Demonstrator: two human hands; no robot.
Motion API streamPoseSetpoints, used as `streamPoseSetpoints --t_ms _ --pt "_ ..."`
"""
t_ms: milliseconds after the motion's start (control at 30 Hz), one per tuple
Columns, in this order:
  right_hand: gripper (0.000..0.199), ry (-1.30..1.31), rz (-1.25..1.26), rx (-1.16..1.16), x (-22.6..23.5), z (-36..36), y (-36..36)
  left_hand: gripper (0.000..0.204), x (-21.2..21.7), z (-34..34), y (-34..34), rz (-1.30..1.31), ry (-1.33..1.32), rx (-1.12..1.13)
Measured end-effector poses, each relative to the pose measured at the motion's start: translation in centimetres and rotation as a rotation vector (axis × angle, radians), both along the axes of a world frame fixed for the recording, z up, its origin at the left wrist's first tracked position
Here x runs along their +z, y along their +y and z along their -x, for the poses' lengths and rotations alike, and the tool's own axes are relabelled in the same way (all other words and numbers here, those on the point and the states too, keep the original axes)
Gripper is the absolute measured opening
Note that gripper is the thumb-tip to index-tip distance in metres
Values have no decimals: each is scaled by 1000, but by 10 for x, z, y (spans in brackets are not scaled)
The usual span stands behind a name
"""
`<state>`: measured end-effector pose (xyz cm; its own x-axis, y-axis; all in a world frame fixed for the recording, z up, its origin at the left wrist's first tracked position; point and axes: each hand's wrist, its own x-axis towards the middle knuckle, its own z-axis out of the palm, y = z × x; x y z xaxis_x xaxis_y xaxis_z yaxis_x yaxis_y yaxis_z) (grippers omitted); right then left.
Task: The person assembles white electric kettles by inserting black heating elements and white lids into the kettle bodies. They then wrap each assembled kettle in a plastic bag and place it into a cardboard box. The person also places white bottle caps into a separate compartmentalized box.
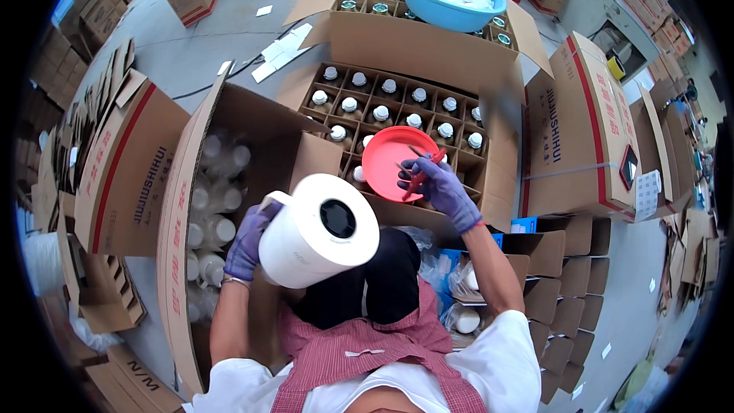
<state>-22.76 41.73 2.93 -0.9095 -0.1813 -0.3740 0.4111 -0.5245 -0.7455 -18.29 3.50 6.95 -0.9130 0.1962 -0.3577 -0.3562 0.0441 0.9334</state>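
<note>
My left hand (252, 239), in a purple glove, grips the handle of a white jug (294, 254). The jug is tilted above my lap, with the black round centre of its end turned upward. My right hand (445, 190), gloved too, is closed on a red-handled scissors-like tool (417, 180); its thin dark tips point left. This hand is over the right side of a red round basin (382, 159), which rests on a divided carton (501, 145). White-capped bottles (381, 113) stand upright in the carton's cells.
Left of my knees an open carton (170, 222) holds several clear-white bottles (222, 229). Beyond, a blue basin (440, 19) full of white caps sits on another divided carton. A tall carton (566, 145) stands right. Cardboard dividers (547, 298) and wrapped white items are near my right arm.
</note>
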Motion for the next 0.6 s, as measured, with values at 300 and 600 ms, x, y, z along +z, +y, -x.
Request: streamPoseSetpoints --t_ms 300,600 --pt "32 1857 -1379 426 130 -96 -39 27 -34 -23 10 22 69 -520" --pt "26 1895 -1447 490 132 -120 -60 25 -14 -38 7 270 397 -622"
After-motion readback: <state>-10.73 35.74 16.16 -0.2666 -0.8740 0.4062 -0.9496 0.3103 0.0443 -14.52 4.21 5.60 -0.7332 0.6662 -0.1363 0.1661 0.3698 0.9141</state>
